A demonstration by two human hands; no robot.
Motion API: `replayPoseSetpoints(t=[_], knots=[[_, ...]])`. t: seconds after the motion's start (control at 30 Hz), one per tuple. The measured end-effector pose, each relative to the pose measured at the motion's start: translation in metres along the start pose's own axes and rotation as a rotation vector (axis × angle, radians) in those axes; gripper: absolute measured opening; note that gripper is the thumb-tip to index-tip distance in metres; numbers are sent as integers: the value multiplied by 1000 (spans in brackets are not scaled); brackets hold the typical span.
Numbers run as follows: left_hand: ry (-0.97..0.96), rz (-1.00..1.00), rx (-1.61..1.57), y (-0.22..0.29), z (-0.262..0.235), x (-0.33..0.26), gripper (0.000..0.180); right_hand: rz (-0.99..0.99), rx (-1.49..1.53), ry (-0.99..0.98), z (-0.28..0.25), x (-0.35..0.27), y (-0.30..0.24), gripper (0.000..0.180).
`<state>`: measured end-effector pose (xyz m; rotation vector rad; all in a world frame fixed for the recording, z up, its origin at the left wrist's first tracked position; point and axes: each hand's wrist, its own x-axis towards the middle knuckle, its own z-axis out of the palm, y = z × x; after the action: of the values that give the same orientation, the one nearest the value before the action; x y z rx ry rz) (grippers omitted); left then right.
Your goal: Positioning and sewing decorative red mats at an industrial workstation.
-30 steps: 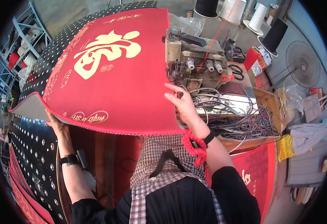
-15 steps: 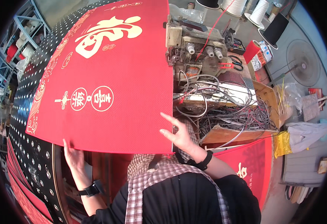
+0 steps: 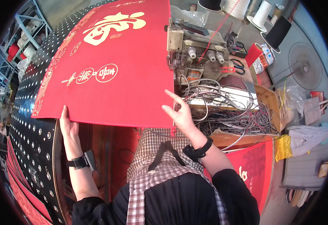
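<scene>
The red mat (image 3: 111,71) with gold characters lies flat on the black studded counter (image 3: 29,131), its long axis running away from the person, its right edge just beside the sewing machine (image 3: 197,52). The left hand (image 3: 68,127) has its grip closed on the mat's near left corner, fingers under the edge. The right hand (image 3: 179,112) rests at the near right corner, fingers spread apart and clamping nothing. Beyond the machine lie tangled cables (image 3: 227,116) and thread cones (image 3: 261,15); open room lies left of the machine, along the counter.
</scene>
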<state>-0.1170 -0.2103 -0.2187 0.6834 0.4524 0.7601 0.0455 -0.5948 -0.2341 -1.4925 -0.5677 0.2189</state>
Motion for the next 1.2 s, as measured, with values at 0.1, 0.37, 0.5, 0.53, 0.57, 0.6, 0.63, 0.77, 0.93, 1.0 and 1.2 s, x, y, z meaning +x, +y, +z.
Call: replayPoseSetpoints(t=[0.1,0.37,0.5,0.53,0.57,0.6,0.63,0.77,0.93,1.0,1.2], knots=[[135,-19,34,2,16,22,30,5,37,-1,0,13,-6,51],[182,-84,152,-11,33,110,29,149,250,76,7,27,-1,40],[106,-83,238,-23,52,150,30,122,278,123,3,44,6,34],[83,-96,245,-22,48,161,30,100,246,135,5,47,5,33],[84,-106,254,-23,48,169,28,110,254,138,5,48,3,34],[95,-102,247,-25,48,176,28,114,251,125,4,48,3,34],[77,-93,277,-28,51,183,28,134,243,157,2,47,3,35],[127,-104,335,-46,98,190,24,110,2,272,-23,32,18,42],[136,-37,296,-46,102,238,21,46,-362,444,-42,17,16,41],[114,-4,253,-40,109,252,20,-12,-379,433,-52,14,18,29],[73,-9,127,-21,132,257,20,-129,-285,317,-51,16,-23,38]])
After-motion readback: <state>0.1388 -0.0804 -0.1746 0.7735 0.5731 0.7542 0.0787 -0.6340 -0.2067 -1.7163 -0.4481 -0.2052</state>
